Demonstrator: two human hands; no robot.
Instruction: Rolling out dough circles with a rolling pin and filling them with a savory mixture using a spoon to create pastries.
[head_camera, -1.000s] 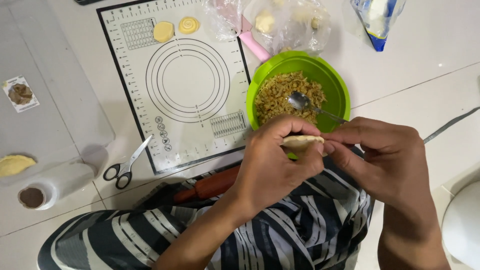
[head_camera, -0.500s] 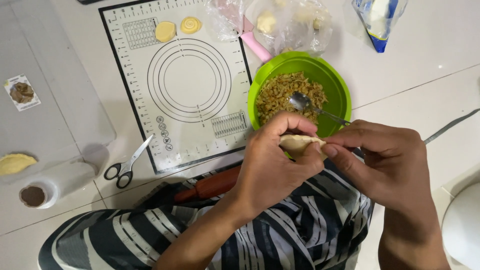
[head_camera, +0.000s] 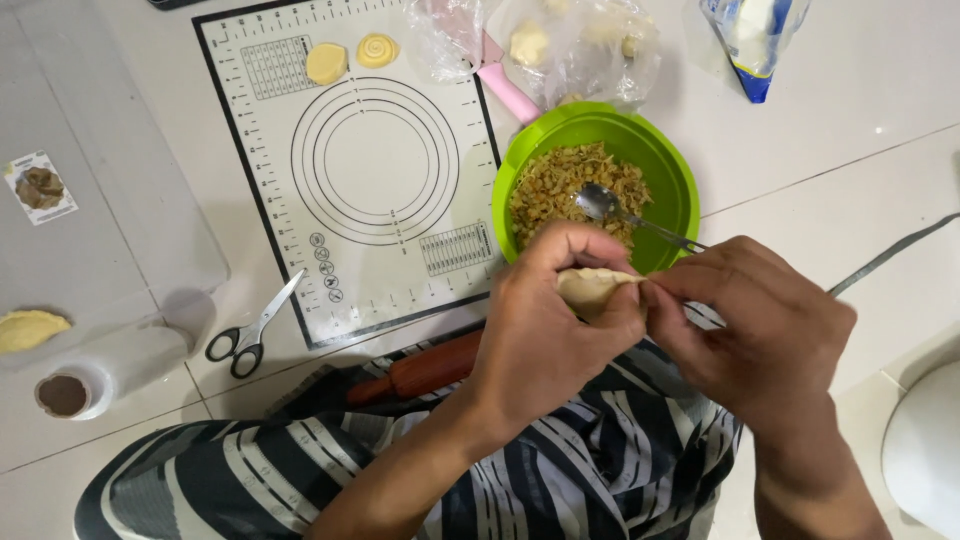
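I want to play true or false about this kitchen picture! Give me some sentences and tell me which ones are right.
1. Both hands hold a piece of folded dough. True: the left hand cups it and the right hand pinches its edge.
2. The green bowl is empty. False: it holds crumbly brown filling and a metal spoon.
3. The scissors lie on the floor beside the baking mat. True.
4. Five dough discs sit on the mat. False: two dough discs lie at its top edge.
5. The rolling pin lies in the bowl. False: it rests by the person's lap.
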